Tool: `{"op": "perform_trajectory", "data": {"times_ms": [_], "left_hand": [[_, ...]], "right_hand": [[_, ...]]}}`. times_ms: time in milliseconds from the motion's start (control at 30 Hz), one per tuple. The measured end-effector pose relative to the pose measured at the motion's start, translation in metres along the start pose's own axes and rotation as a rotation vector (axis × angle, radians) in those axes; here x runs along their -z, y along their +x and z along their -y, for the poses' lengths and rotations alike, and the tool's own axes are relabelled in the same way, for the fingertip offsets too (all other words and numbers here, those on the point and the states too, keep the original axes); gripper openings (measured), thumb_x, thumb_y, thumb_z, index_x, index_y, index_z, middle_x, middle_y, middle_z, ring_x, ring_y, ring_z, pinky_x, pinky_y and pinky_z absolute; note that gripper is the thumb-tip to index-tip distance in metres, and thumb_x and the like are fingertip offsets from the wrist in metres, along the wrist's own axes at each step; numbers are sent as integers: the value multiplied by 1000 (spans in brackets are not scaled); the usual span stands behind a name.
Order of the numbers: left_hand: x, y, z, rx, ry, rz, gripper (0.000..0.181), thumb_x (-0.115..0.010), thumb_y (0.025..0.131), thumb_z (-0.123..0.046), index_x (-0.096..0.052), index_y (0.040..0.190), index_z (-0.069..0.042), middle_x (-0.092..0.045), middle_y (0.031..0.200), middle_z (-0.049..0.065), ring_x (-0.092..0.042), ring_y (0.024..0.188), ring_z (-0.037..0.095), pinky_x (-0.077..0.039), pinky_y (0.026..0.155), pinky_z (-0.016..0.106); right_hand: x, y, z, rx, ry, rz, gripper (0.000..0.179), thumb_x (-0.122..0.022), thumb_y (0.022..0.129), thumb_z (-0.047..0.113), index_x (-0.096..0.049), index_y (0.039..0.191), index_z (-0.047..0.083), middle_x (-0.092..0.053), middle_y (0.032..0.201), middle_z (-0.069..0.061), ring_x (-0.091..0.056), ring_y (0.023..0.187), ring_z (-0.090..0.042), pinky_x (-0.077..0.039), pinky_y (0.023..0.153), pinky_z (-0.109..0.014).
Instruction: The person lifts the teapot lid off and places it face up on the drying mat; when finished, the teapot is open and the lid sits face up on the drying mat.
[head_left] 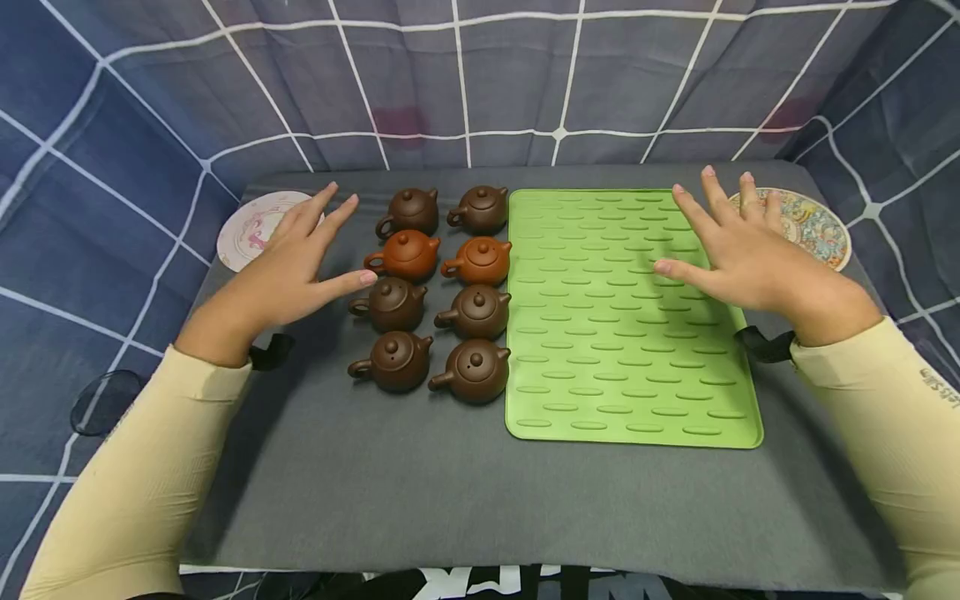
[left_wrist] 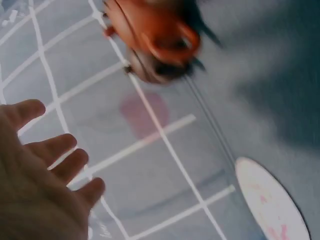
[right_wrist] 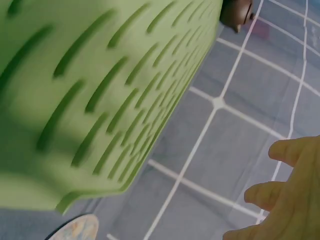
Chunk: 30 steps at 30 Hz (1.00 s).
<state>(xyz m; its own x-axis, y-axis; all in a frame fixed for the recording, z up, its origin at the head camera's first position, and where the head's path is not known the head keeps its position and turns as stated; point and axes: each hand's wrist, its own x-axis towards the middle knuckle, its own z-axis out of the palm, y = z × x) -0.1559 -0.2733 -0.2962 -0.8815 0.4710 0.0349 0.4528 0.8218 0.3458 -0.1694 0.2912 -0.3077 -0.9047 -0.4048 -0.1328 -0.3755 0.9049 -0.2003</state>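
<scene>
My left hand point(head_left: 288, 271) hovers with fingers spread at the left, its thumb tip close to the handle of an orange-red clay teapot point(head_left: 408, 255). Several small teapots stand in two columns; two are orange-red and the others, such as the front brown teapot point(head_left: 477, 372), are dark brown. In the left wrist view an orange-red teapot point(left_wrist: 155, 32) is blurred. My right hand point(head_left: 761, 262), also spread and holding nothing, hangs over the right edge of a green mat point(head_left: 622, 333) with raised oval ridges. In the right wrist view, its fingers point away from the mat point(right_wrist: 100, 100).
A white plate with a pink design point(head_left: 258, 227) lies at the back left, partly behind my left hand. A colourful patterned plate point(head_left: 813, 229) lies at the back right. Checked grey-blue cloth point(head_left: 517, 75) walls in the grey table point(head_left: 450, 500) on the back and sides.
</scene>
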Motion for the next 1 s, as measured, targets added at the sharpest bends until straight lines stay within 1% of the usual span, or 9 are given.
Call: {"op": "perform_trajectory", "data": {"times_ms": [133, 233, 333, 400, 500, 633, 733, 867, 1000], "left_hand": [[-15, -14, -23, -145, -76, -186, 84, -64, 102, -57, -33, 167, -13, -22, 172, 6, -18, 155, 36, -15, 120, 64], [-33, -21, -42, -247, -149, -350, 75, -62, 102, -58, -52, 156, -7, -44, 162, 8, -38, 147, 34, -26, 119, 56], [-52, -25, -57, -309, -213, -478, 66, -63, 103, -56, -65, 143, -4, -60, 147, 9, -54, 134, 32, -38, 113, 49], [-64, -27, -65, -331, -248, -521, 58, -66, 103, -51, -71, 136, -3, -66, 139, 9, -60, 127, 30, -43, 109, 45], [-78, -30, -77, -352, -279, -541, 47, -71, 101, -43, -75, 127, -4, -71, 128, 8, -65, 117, 28, -47, 104, 43], [-90, -34, -93, -381, -276, -506, 38, -75, 99, -38, -78, 118, -5, -74, 117, 7, -67, 110, 27, -50, 97, 44], [-95, -39, -101, -395, -259, -482, 32, -78, 98, -34, -79, 110, -5, -74, 109, 7, -67, 103, 26, -52, 93, 43], [-98, -46, -106, -398, -246, -485, 22, -84, 93, -26, -80, 100, -6, -74, 97, 4, -69, 93, 23, -55, 86, 43], [-99, -53, -105, -403, -223, -456, 20, -90, 87, -19, -81, 99, -6, -77, 93, 4, -72, 88, 21, -58, 80, 43]], "right_hand": [[-6, -2, 13, 41, 9, -11, 97, -47, 106, 65, 7, 170, 16, 25, 169, -18, 31, 144, -53, 25, 106, -72], [-12, -1, 25, 81, 9, -36, 97, -49, 105, 65, 4, 170, 15, 22, 170, -18, 29, 145, -53, 23, 107, -71], [-21, 0, 41, 130, 9, -62, 98, -52, 104, 65, 0, 171, 15, 18, 171, -17, 26, 147, -52, 21, 111, -69], [-28, 2, 55, 164, 13, -67, 99, -53, 103, 65, -1, 171, 14, 16, 172, -16, 24, 149, -50, 18, 113, -68], [-38, 6, 78, 216, 26, -76, 100, -55, 102, 66, -2, 171, 15, 14, 173, -15, 24, 151, -46, 15, 116, -65], [-49, 12, 106, 298, 54, -100, 103, -56, 100, 69, -3, 171, 17, 14, 173, -12, 24, 151, -42, 13, 118, -62], [-56, 16, 126, 366, 76, -118, 104, -57, 98, 72, -4, 171, 19, 14, 173, -11, 23, 152, -42, 12, 119, -60], [-63, 16, 146, 445, 96, -136, 106, -57, 97, 74, -7, 171, 17, 12, 174, -9, 21, 153, -41, 9, 121, -59], [-69, 15, 161, 502, 97, -148, 105, -57, 97, 75, -13, 171, 14, 7, 175, -11, 18, 155, -38, 5, 122, -58]]}}
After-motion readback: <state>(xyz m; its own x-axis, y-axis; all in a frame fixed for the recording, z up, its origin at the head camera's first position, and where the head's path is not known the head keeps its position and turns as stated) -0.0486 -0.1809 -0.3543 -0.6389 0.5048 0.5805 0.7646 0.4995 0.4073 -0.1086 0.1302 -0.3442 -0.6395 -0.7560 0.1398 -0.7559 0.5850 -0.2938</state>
